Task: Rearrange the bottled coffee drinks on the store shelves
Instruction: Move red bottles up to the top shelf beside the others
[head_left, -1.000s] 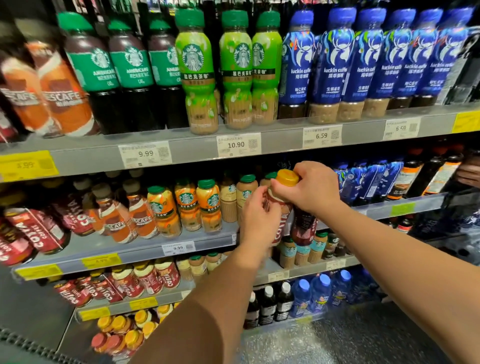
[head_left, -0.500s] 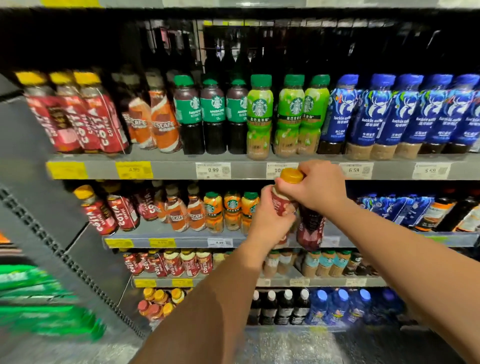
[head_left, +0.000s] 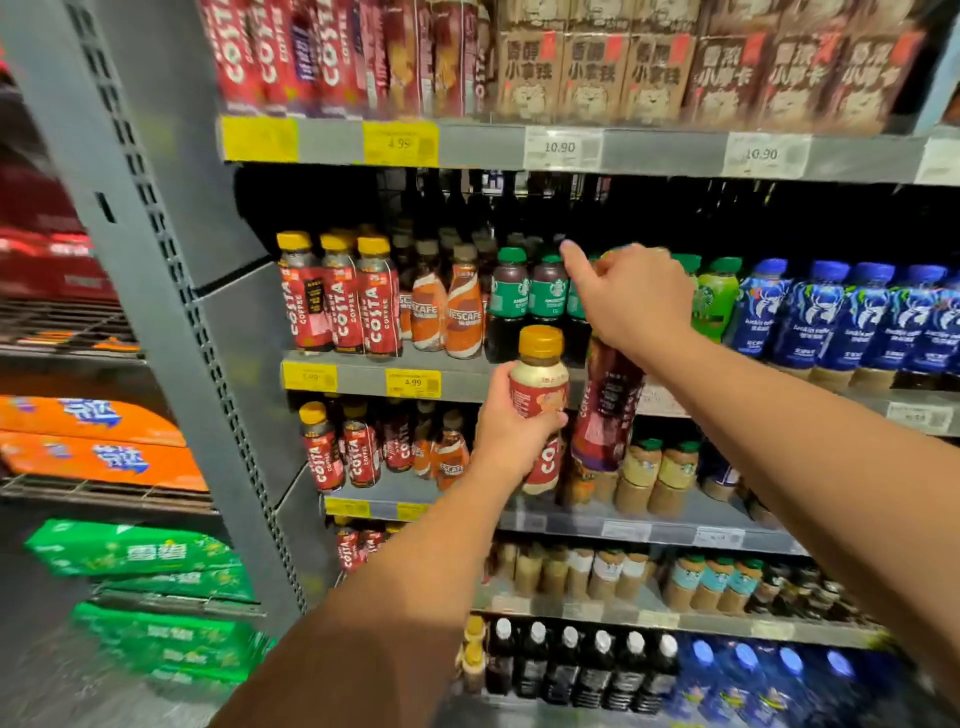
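Note:
My left hand (head_left: 511, 428) grips a Costa bottle (head_left: 540, 387) with a yellow cap and a cream and red label, held upright in front of the middle shelves. My right hand (head_left: 631, 301) is higher and to the right, clasped on the top of a dark red Costa bottle (head_left: 608, 410) that hangs below it; its index finger sticks out toward the green-capped Starbucks bottles (head_left: 511, 296). Three red Costa bottles (head_left: 340, 304) stand at the left end of that shelf, with orange Nescafe bottles (head_left: 449, 312) beside them.
Blue Luckin bottles (head_left: 852, 322) fill the shelf's right side. The shelf edge (head_left: 467, 382) carries yellow price tags. Cartons (head_left: 587, 67) sit on the top shelf. A grey upright post (head_left: 166, 270) divides off a left bay with orange (head_left: 98, 441) and green packs (head_left: 150, 571).
Both hands have risen toward the upper shelf with their bottles, and they have drawn apart. My view has swung up and left. The right index finger now sticks out.

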